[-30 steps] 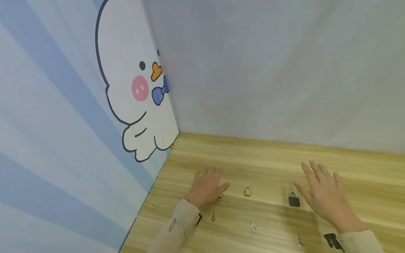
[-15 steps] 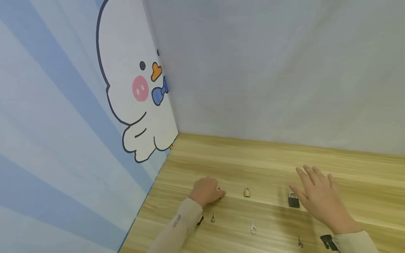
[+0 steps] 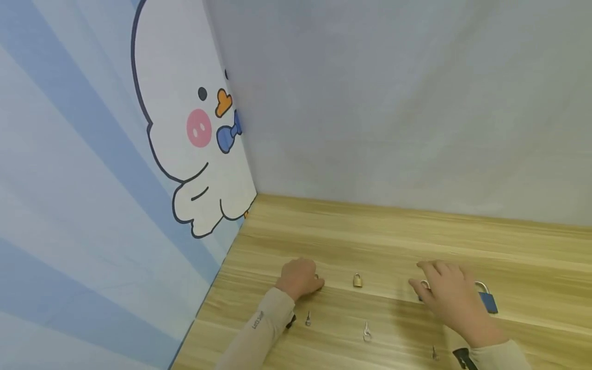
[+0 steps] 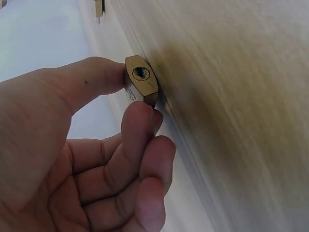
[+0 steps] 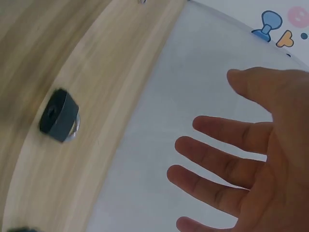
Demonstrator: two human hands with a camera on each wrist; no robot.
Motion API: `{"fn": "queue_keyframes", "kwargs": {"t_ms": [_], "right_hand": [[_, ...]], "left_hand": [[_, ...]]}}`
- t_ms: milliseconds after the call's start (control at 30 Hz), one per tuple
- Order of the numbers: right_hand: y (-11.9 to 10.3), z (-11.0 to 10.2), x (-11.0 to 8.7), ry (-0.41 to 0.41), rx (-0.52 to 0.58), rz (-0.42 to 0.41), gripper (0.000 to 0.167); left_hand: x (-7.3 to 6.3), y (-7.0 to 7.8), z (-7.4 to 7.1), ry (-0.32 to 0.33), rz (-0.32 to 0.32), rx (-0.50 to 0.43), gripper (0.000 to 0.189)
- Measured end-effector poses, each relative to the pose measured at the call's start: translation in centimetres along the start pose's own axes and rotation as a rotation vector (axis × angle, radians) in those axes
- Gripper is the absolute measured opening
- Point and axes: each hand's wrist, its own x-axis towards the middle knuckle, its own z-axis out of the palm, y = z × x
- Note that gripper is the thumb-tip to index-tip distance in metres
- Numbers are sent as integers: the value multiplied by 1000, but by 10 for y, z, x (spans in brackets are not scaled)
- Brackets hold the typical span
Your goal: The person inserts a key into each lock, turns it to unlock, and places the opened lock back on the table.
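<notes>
The counter (image 3: 351, 226) ends at the grey back wall (image 3: 398, 113) and, on the left, along a slanting edge against the striped wall (image 3: 92, 216) with its cartoon bird (image 3: 185, 139). A broad band of wood runs between the hands and the back wall; a narrower one separates the left hand (image 3: 298, 278) from the striped wall. To the right the counter runs out of view. The widest gap in the row of locks lies between the small padlock (image 3: 357, 281) and the right hand (image 3: 455, 300).

The left hand pinches a brass padlock (image 4: 141, 79) between thumb and forefinger, its keyhole face turned toward the wrist camera; whether it touches the wood I cannot tell. The small padlock stands a little to the right of that hand. The right hand holds nothing, fingers spread, above the dark padlock (image 5: 59, 116), which it partly hides from the head camera; a blue padlock (image 3: 488, 302) sits just right of it. Nearer the person lie a left key (image 3: 308, 320) by the left cuff, a ringed key (image 3: 367, 333) and a right key (image 3: 435, 354).
</notes>
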Motion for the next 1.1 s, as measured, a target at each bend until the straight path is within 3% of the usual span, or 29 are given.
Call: {"fn": "queue_keyframes", "kwargs": {"t_ms": [167,300,367,633,900,1100], "right_hand": [[-30,19,6,19,25,-43,20],[-62,37,12,81,27,-128,22],[-79,45,14,69,37,-145,23],[-134,73,21,-124,217,-2,20],[-180,102,29,-163,270,-67,27],[-203,114,33,-189,199,-6,32]], "left_hand": [[-2,-1,-3,-2,8,-29,51],[-3,-3,-7,-7,19,-32,51],[-4,-4,-9,-4,26,-33,51],[-7,-4,-16,14,58,-59,50],[-10,-3,-24,28,64,-55,48],[-11,-6,-24,27,64,-34,48]]}}
